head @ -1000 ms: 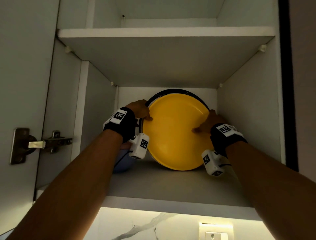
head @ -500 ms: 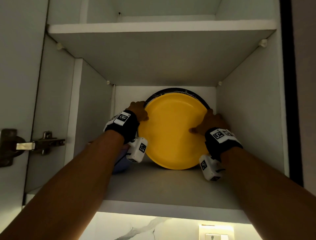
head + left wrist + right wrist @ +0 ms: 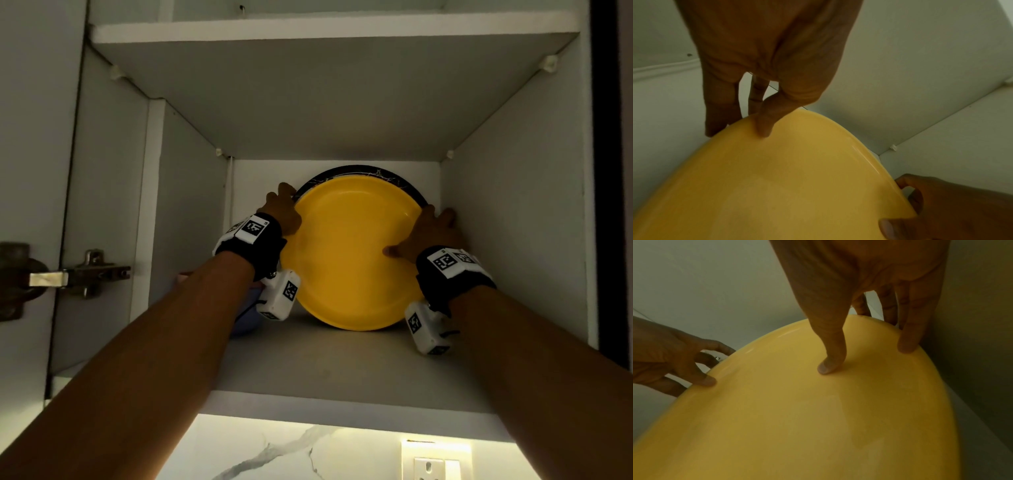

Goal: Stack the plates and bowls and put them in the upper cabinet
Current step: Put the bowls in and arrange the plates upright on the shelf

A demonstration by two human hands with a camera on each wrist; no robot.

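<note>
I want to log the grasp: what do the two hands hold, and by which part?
Both hold the yellow plate by its rim: left hand at the upper left edge, right hand at the right edge.

Home kitchen, looking up into an open wall cabinet (image 3: 513, 212): white laminate box with a shelf (image 3: 325, 32) sitting on small pegs, a metal concealed hinge (image 3: 82, 274) showing on the open door at left. Tableware is standing on the lower shelf: a yellow plate (image 3: 352, 260) leaning upright against a dark-rimmed plate (image 3: 404, 185), a bluish bowl (image 3: 245, 325) partly hidden at left. Under the cabinet a warm strip light is glowing over a white marble-veined backsplash (image 3: 274, 452), with a wall socket (image 3: 436, 467) sitting at the bottom edge
</note>
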